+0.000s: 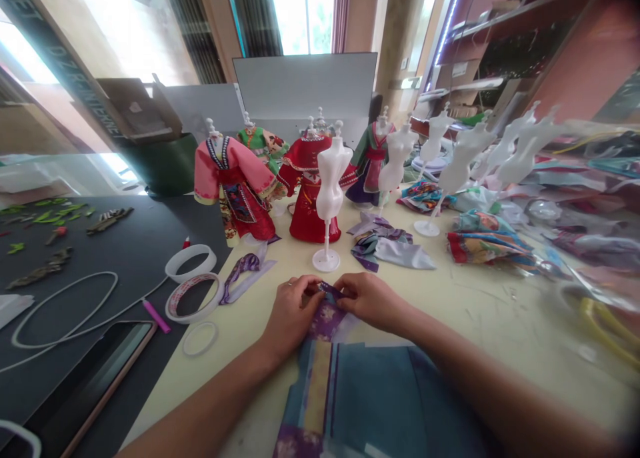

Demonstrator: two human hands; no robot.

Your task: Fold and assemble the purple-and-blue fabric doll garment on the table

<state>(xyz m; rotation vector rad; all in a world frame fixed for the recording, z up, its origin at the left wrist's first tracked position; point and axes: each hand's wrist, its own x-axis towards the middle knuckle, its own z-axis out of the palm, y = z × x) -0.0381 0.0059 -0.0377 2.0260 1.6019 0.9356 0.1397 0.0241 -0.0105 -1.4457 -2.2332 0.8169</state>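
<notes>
Both hands meet at the top of a small purple floral cloth piece (327,321) at the table's middle. My left hand (295,305) pinches its upper left edge between thumb and forefinger. On the other side, my right hand (367,298) pinches the dark purple strip along the same edge. Below them lies flat teal fabric (380,391) with a yellow and purple band (317,385). Just beyond my hands stands a bare white mini mannequin (331,185) on a round base. Purple and white cloth scraps (393,245) lie behind my right hand.
Dressed mini mannequins stand at the back, one in a pink and red robe (235,185), another in a red dress (307,211). Several bare mannequins (465,155) stand right. Tape rolls (193,298), a magenta pen (157,316) and a phone (90,391) lie left. Folded colourful garments (490,241) lie right.
</notes>
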